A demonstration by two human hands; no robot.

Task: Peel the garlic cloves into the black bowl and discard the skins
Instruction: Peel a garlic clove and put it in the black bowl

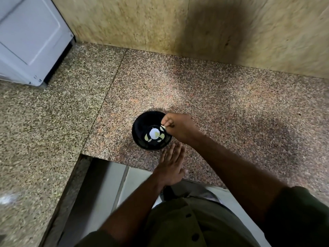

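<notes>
The black bowl (142, 125) stands on the speckled granite counter (213, 104) near its front edge. Inside lie several pale peeled garlic cloves (147, 137) around a bright white glare spot. My right hand (179, 128) reaches over the bowl's right rim, fingertips pinched on a small pale garlic piece (163, 127); whether it is clove or skin I cannot tell. My left hand (171, 164) lies flat just in front of the bowl, fingers spread and together pointing forward, holding nothing.
A white appliance (30, 38) stands at the back left corner. A beige stone wall (195, 24) rises behind the counter. The counter has a cut-out at the front left, with floor tiles (106, 184) below. A small white scrap (7, 199) lies far left.
</notes>
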